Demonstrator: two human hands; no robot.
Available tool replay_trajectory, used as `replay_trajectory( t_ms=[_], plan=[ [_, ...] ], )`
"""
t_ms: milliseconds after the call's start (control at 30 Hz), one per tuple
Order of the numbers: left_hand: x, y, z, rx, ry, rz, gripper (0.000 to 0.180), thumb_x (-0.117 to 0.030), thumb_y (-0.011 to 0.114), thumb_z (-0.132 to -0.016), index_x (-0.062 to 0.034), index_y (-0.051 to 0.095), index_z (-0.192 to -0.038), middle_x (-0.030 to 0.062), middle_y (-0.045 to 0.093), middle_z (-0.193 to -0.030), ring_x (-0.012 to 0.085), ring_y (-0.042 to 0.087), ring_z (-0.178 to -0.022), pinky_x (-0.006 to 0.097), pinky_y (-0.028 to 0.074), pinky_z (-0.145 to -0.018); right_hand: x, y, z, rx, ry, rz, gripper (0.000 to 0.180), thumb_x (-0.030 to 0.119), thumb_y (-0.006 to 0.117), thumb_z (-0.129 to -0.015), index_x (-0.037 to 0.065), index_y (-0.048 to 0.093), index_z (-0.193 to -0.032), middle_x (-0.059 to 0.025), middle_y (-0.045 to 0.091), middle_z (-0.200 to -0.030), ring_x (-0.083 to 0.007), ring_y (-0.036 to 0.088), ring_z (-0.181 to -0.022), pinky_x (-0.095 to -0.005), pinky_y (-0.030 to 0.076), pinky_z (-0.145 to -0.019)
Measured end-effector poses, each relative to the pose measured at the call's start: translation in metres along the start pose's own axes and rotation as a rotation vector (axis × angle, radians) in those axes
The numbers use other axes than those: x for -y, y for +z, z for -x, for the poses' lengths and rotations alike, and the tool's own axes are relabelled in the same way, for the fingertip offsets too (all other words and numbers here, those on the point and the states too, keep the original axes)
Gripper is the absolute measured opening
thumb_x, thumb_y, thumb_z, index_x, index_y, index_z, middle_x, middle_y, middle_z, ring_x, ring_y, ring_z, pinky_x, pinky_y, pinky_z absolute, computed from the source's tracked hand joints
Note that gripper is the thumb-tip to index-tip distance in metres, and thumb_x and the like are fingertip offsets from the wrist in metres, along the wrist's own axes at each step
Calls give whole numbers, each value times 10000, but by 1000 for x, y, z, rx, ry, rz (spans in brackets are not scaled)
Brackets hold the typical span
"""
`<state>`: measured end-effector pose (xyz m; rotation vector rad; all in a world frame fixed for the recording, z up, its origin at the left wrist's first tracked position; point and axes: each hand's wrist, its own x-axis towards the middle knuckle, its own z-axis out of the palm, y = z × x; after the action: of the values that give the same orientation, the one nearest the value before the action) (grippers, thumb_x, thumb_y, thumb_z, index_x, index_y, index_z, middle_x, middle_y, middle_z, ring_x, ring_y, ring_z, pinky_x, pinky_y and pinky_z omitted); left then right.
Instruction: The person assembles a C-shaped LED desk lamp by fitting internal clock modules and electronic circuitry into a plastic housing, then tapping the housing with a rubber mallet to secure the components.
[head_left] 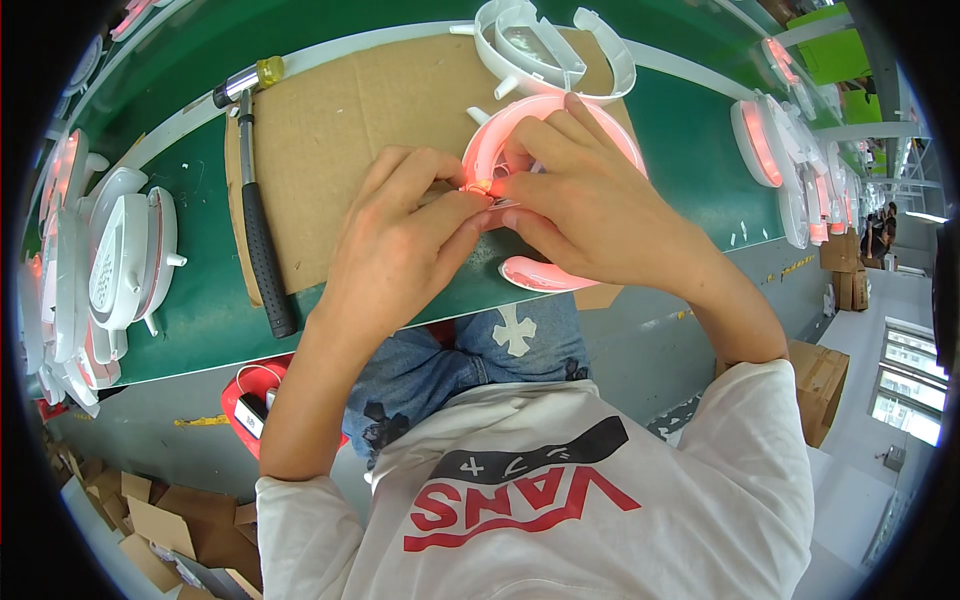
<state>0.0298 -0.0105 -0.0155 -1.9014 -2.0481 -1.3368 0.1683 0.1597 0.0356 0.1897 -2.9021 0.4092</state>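
A curved white plastic casing [625, 130], glowing pinkish red, lies at the right side of the cardboard sheet. Over its left part my left hand [400, 215] and my right hand [590, 200] come together with bent fingers. Thumb and forefinger of each are pinched close to a bright orange-red lit spot [481, 187]. What small part sits between the fingertips is mostly covered by them. The casing's rounded lower end [545, 274] sticks out below my right hand, near the bench edge.
A hammer [262, 230] with a black grip lies along the cardboard's [320, 130] left side. Open white housing pieces [530, 50] lie beyond the casing. White units crowd the green bench [195, 330] at left [125, 260] and far right [780, 150], some glowing red.
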Motion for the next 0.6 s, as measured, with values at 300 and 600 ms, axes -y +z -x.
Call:
replay_trajectory(
  t_ms=[300,600],
  plan=[
    [-4,3,0,13,-49,-14,208,-40,775,-769,-30,740,-974,91,618,-1037,293,598,-970,408,512,-786,-3,5,9,-22,112,-242,176,-8,641,-799,43,706,-955,-86,570,-1080,-278,516,-1042,-437,374,-986],
    [0,-4,-2,61,-37,-13,222,-16,748,-778,-20,714,-997,116,629,-1026,304,604,-935,401,509,-781,11,5,8,-5,69,3,194,-9,645,-783,17,686,-971,-103,569,-1055,-312,511,-1020,-417,413,-906]
  ],
)
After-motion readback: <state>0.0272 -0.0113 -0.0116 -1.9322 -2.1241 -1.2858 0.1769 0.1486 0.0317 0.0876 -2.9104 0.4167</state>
